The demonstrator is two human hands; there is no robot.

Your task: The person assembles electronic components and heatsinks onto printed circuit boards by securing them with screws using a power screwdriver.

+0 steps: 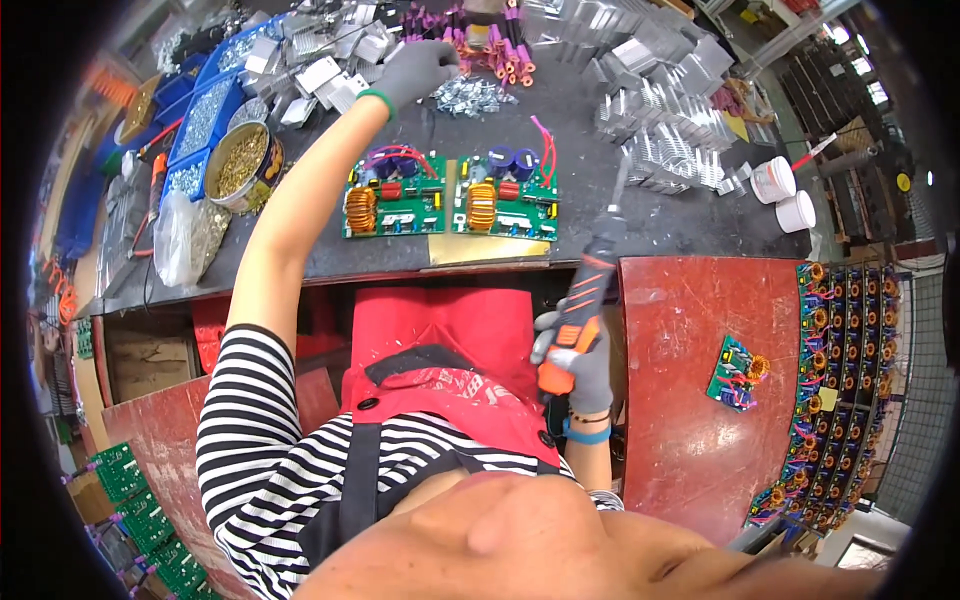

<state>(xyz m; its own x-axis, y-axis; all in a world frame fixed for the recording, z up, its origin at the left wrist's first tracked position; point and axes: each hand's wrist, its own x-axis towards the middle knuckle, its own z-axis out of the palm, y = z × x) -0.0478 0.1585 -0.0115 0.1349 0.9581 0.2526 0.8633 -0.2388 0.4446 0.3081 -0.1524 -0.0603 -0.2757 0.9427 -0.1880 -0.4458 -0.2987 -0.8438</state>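
My left hand [412, 76], in a grey glove, reaches to the far side of the bench. Its fingers are a little bent and apart, and no held object shows. It is beside a pile of small silvery metal parts [470, 95] and a bundle of purple-and-black cables [500, 40]. My right hand [585, 372], also gloved, is wrapped round a black-and-orange electric screwdriver [590, 290], whose bit points away from me over the bench. Between my arms, two green circuit boards with copper coils, a left board [398, 222] and a right board [512, 222], lie side by side.
Aluminium heat sinks [670, 140] are piled at the far right, near two white tubs [795, 212]. Blue bins [205, 115] and a bucket of brass-coloured screws [243, 165] stand left. One board [737, 375] lies on the red panel [690, 440], beside racked boards [845, 360].
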